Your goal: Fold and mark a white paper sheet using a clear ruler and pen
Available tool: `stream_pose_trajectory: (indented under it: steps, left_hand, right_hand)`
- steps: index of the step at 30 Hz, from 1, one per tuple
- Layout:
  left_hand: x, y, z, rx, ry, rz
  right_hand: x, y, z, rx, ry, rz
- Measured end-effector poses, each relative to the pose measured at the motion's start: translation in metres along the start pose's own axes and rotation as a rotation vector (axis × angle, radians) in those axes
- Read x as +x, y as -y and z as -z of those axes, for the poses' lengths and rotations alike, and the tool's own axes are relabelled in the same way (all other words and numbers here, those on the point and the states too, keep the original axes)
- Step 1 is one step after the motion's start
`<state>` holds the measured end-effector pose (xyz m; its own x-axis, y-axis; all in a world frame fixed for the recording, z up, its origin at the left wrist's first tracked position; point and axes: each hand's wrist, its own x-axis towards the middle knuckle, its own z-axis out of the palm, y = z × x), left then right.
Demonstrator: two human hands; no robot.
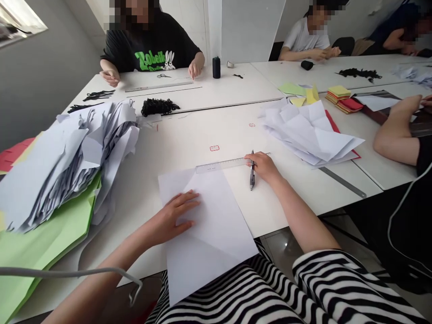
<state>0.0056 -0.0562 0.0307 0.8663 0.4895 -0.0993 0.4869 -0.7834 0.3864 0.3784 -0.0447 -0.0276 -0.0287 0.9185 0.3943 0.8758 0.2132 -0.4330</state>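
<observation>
Striped clothing (243,292) lies nearest, partly under white paper (209,252); left hand (177,213) spreads wide on that paper; right hand (265,166) holds a pen (252,180), touching a clear ruler (219,166).

Beyond the clear plastic ruler (231,164) I can pass over the white tabletop (189,135), between the tall heap of cut white paper (76,155) blocking my left and the loose white sheets (303,130) blocking my right; a tangled black cord bundle (157,107) obstructs the far left.
</observation>
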Motion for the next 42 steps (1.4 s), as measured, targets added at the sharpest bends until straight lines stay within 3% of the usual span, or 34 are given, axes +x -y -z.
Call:
stream_pose_trajectory:
  steps: [7, 11, 17, 21, 26, 33, 42]
  left_hand:
    - [-0.002, -0.002, -0.011, 0.038, -0.047, 0.010]
    - [-0.009, 0.004, -0.004, -0.031, -0.128, 0.007]
    - [-0.036, 0.008, 0.007, -0.038, -0.305, 0.113]
    - [-0.049, 0.007, -0.008, 0.004, -0.289, 0.115]
    - [-0.048, 0.010, -0.026, 0.028, -0.269, 0.138]
    - [-0.047, 0.012, -0.028, 0.040, -0.290, 0.144]
    - [-0.060, 0.011, -0.029, 0.177, -0.229, 0.189]
  right_hand:
    - [0.000, 0.010, -0.002, -0.143, -0.022, 0.004]
    - [-0.003, 0.012, -0.002, -0.137, -0.047, 0.015]
    - [-0.006, 0.003, -0.004, -0.111, -0.055, 0.030]
    - [-0.006, -0.001, -0.003, -0.101, -0.042, 0.021]
    - [-0.005, -0.002, -0.001, -0.106, -0.022, 0.014]
    - [-0.005, 0.001, -0.002, -0.160, -0.020, 0.020]
    - [-0.006, 0.023, -0.009, -0.289, -0.087, 0.038]
